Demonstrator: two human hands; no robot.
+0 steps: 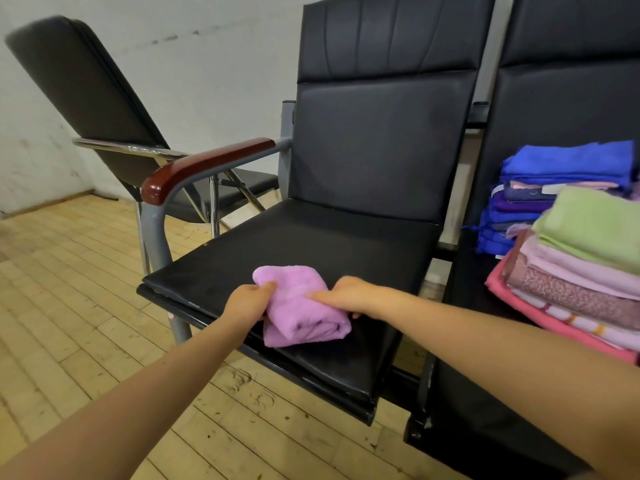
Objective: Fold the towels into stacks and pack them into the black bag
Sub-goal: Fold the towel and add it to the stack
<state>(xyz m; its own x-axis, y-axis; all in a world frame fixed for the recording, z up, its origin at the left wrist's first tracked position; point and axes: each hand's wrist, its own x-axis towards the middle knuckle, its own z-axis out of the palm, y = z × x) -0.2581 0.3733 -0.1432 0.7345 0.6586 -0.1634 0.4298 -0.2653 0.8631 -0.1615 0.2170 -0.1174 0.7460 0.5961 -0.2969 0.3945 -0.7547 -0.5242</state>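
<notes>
A lilac-pink towel (pixel 299 306) lies on a black seat (pixel 311 237). The armrest (pixel 204 168) is reddish-brown. The near stack (pixel 575 275) shows green, pale pink, speckled mauve and coral; the far stack (pixel 554 188) is blue and purple. The floor (pixel 69 289) is pale yellow wood.

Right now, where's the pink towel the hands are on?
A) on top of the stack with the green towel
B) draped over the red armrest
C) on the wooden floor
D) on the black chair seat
D: the folded pink towel lies on the black chair seat, with the left hand and right hand gripping its sides; the stack topped by the green towel sits apart on the next seat.
</notes>
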